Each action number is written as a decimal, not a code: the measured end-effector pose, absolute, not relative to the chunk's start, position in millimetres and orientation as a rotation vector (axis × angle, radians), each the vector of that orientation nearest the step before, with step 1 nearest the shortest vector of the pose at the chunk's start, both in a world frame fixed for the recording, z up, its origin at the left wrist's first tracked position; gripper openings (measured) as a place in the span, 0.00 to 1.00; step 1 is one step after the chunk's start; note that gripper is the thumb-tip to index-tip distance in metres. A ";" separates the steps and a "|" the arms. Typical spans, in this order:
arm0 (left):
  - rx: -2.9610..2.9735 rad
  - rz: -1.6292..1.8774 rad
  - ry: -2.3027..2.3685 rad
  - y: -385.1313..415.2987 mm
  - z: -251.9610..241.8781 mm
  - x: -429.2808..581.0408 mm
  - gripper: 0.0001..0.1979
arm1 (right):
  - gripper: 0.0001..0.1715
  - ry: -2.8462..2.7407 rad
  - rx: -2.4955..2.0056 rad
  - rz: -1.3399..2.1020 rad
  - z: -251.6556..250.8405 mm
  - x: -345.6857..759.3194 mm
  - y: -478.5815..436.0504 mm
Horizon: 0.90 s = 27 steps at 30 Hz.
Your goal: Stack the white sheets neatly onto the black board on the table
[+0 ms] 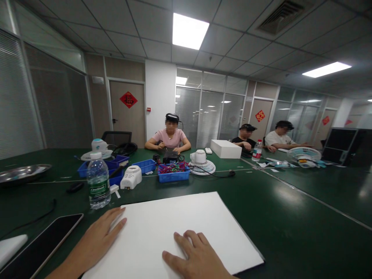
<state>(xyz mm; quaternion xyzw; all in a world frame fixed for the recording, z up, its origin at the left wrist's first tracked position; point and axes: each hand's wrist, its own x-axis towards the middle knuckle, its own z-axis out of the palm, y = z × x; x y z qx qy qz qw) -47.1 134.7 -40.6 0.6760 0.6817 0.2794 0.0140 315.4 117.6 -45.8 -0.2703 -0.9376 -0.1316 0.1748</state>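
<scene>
A large white sheet or board (174, 217) lies flat on the green table (290, 232) in front of me. My left hand (100, 236) rests along its left edge, thumb and fingers apart, holding nothing. Lying on the sheet's lower middle, my right hand (194, 252) has its fingers spread, with nothing held. A clear water bottle (98, 184) with a green label stands just beyond my left hand. To the left of that hand is a dark-screened phone or tablet (43, 244).
Beyond the sheet are a blue bin of wires (173, 175), a white fan part (131, 177), a fan grille with motor (202, 164) and a white box (226, 149). A metal tray (23, 173) is far left. Three people sit across the table.
</scene>
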 end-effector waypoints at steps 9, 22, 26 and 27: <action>2.157 0.877 2.001 136.3 -53.4 -49.7 0.28 | 0.30 -2.596 -0.862 -0.407 -56.7 310.4 120.0; 2.200 0.867 2.012 142.9 -54.0 -50.8 0.25 | 0.29 -2.688 -0.795 -0.322 -47.2 322.0 117.9; 2.174 0.837 2.060 139.8 -49.8 -45.6 0.26 | 0.31 -2.679 -0.783 -0.306 -48.2 322.4 119.6; 2.165 0.812 2.076 138.9 -49.3 -44.8 0.26 | 0.32 -2.674 -0.774 -0.302 -47.0 323.1 120.0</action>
